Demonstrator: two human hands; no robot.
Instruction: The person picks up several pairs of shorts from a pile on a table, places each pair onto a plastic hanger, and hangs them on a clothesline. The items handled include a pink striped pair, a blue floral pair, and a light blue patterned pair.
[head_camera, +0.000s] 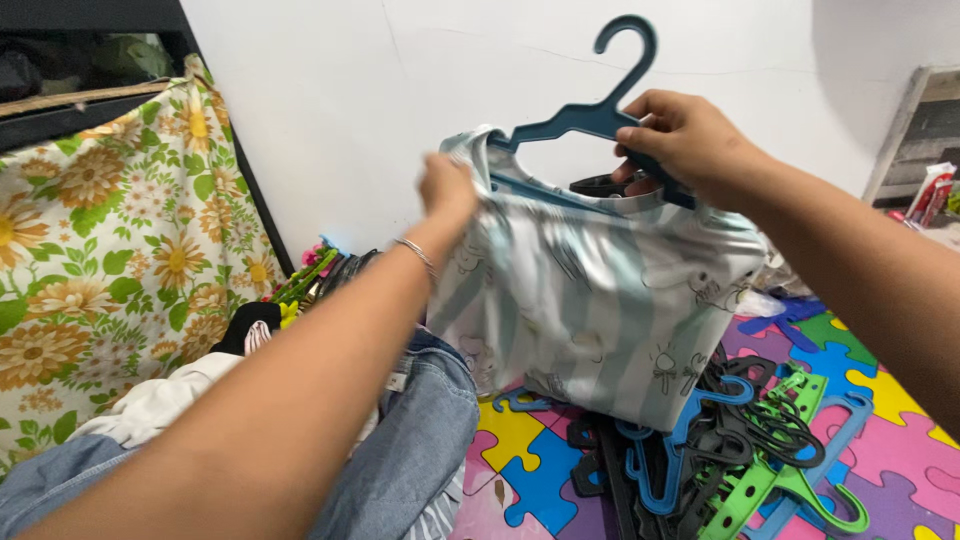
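My right hand (680, 140) grips a blue plastic hanger (590, 115) near its neck and holds it up in front of the white wall. A small pale striped garment with little line drawings (600, 300) hangs over the hanger. My left hand (445, 190), with a thin bracelet on the wrist, pinches the garment's left shoulder at the hanger's end. The garment's lower edge hangs just above a pile of hangers.
A heap of blue, black and green hangers (740, 440) lies on a coloured puzzle-piece foam mat (540, 470). Jeans (420, 440) and other clothes (170, 400) lie at the lower left. A flowered cloth (110, 250) covers something at the left.
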